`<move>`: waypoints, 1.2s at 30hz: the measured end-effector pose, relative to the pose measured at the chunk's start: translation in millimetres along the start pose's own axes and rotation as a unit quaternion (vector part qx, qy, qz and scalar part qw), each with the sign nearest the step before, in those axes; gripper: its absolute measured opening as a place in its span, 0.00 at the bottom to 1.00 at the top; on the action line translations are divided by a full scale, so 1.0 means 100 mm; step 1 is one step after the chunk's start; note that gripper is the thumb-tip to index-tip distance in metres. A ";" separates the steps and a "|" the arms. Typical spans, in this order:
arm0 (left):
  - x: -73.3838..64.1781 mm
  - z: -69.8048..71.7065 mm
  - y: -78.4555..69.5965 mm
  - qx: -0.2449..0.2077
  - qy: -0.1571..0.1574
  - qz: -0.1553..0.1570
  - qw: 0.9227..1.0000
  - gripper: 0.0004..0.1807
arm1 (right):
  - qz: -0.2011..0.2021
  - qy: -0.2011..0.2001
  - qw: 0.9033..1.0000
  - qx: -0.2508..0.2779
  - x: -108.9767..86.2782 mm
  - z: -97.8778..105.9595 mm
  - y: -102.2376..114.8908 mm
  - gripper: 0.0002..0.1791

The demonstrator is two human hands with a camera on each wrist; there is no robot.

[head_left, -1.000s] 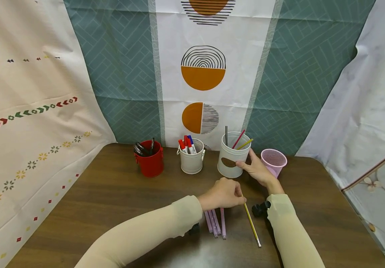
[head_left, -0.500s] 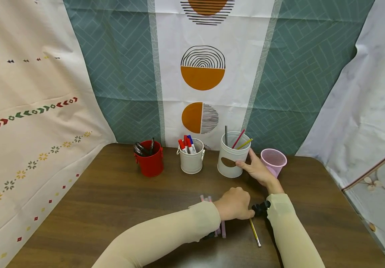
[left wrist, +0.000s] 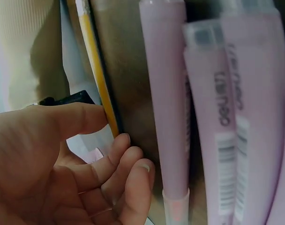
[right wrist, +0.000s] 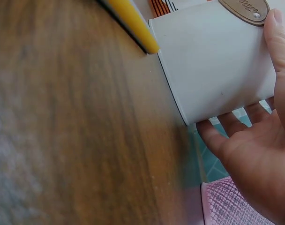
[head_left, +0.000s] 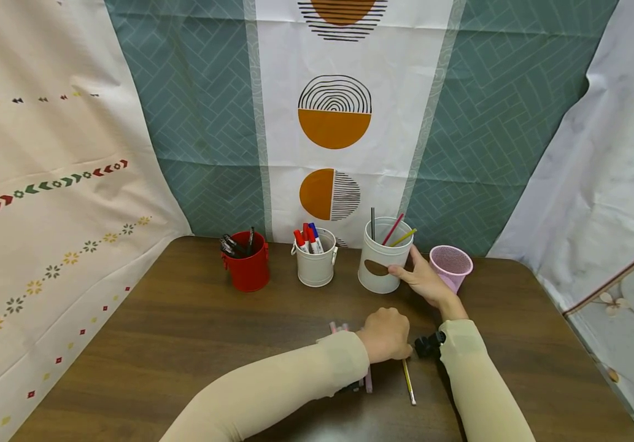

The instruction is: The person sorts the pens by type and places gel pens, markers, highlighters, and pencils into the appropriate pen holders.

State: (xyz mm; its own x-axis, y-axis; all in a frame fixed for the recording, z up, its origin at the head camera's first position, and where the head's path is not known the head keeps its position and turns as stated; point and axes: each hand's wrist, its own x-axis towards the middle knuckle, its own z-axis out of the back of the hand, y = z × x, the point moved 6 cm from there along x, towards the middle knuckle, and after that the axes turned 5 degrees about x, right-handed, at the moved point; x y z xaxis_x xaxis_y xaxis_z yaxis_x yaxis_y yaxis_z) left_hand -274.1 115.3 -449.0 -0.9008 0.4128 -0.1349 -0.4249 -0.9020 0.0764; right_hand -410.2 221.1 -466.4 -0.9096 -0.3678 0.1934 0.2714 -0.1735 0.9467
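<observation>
A yellow pencil [head_left: 409,383] with a white eraser end lies on the wooden table. My left hand [head_left: 385,334] pinches it; the left wrist view shows the thumb against the yellow pencil [left wrist: 100,72] and the fingertips close to its other side. Beside that hand lie several pale purple pens [left wrist: 166,93], partly covered by my left forearm in the head view. At the back, my right hand [head_left: 424,279] holds the large white can [head_left: 380,253], thumb in front near its brown oval tag [right wrist: 245,10], fingers round its side. Pencils stick out of this can.
Right of the white can stands a pink mesh cup [head_left: 451,263]. A smaller white bucket [head_left: 315,268] with red and blue markers and a red bucket [head_left: 249,273] with black pens stand to the left. Patterned cloth [head_left: 201,123] hangs behind the table.
My left hand has moved toward me and reached lower on the pencil. The pencil's eraser end has shifted slightly left. My right hand stays on the white can.
</observation>
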 end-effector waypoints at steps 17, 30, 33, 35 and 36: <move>0.03 -0.03 0.30 -0.109 -0.014 -0.012 0.994 0.22 | -0.001 -0.002 1.000 0.002 -0.01 0.00 -0.01 0.47; 0.02 0.02 0.45 -0.237 -0.004 -0.052 0.970 0.19 | 0.003 -0.001 1.000 0.006 -0.01 -0.01 0.00 0.45; -0.04 0.08 0.47 -0.278 -0.015 -0.069 0.958 0.15 | 0.003 -0.002 1.000 0.005 -0.01 -0.01 0.01 0.46; -0.06 0.10 0.49 -0.307 -0.021 -0.084 0.948 0.12 | 0.003 -0.005 1.000 0.003 -0.01 -0.01 0.01 0.46; -0.06 0.11 0.50 -0.321 -0.023 -0.091 0.942 0.11 | 0.004 -0.005 1.000 0.000 -0.01 -0.01 0.02 0.46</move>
State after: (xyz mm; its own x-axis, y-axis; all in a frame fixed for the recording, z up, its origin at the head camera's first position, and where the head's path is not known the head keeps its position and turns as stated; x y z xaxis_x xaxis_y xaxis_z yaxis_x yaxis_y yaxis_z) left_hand -290.6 69.2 -434.0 -0.8275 0.5598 -0.0435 -0.4438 -0.6995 -0.5600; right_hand -408.6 220.6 -465.1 -0.9107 -0.3594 0.2036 0.2786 -0.1706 0.9451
